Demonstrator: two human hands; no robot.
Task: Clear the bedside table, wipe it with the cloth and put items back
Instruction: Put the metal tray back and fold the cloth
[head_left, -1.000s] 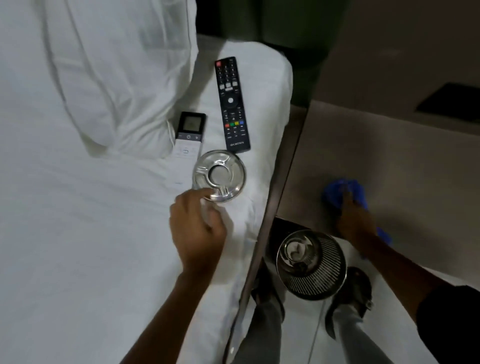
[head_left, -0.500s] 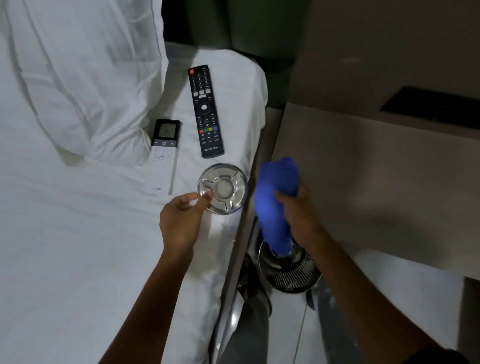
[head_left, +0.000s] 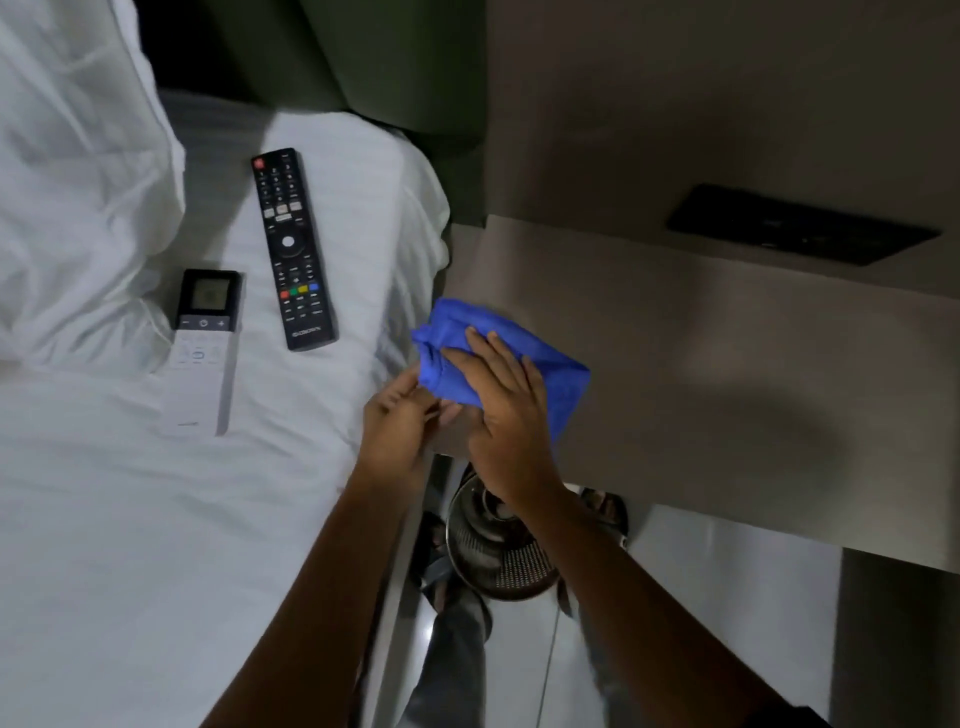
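My right hand (head_left: 506, 410) lies on the blue cloth (head_left: 550, 364), pressing it at the left edge of the beige bedside table (head_left: 727, 395), right beside the bed. My left hand (head_left: 397, 415) is just left of it, with its fingertips meeting the cloth's lower left edge. What those fingers hold is hidden. The metal ashtray is not visible. The hands and cloth cover the spot where it was. A black TV remote (head_left: 293, 249) and a white remote with a small screen (head_left: 205, 338) lie on the white bed sheet (head_left: 130, 519).
A white pillow (head_left: 78, 182) fills the upper left. A perforated metal bin (head_left: 504, 561) stands on the pale floor below the table's edge, beside my feet. A black panel (head_left: 800, 226) sits at the back of the table.
My right hand carried the blue cloth from the table's front to its left edge by the bed. My left hand slid right to meet it. The ashtray has gone out of sight.
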